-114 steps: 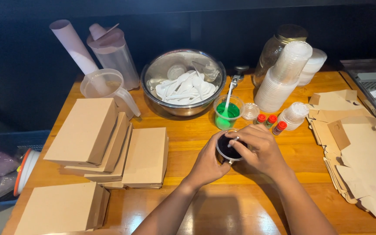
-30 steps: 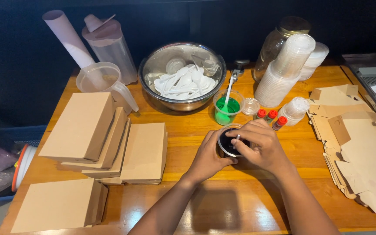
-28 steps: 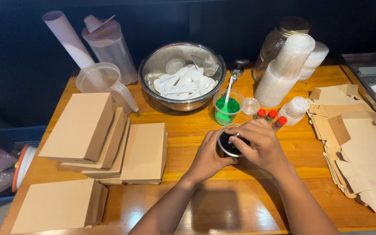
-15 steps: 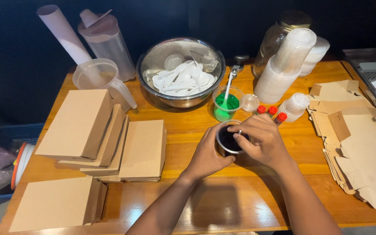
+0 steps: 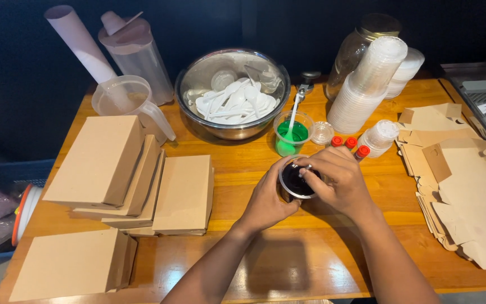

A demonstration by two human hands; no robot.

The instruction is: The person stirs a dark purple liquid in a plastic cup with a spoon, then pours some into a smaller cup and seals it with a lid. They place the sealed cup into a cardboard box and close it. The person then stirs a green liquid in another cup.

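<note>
Stacked brown cardboard boxes (image 5: 142,186) lie well left of the small clear cup (image 5: 296,180) of dark sauce, on the wooden table (image 5: 288,264). The left hand (image 5: 268,197) wraps the cup's side; the right hand (image 5: 338,180) curls over its rim, fingers closed on it. A green-filled cup (image 5: 291,135) stands just behind; flat cardboard blanks (image 5: 462,174) lie to the right.
</note>
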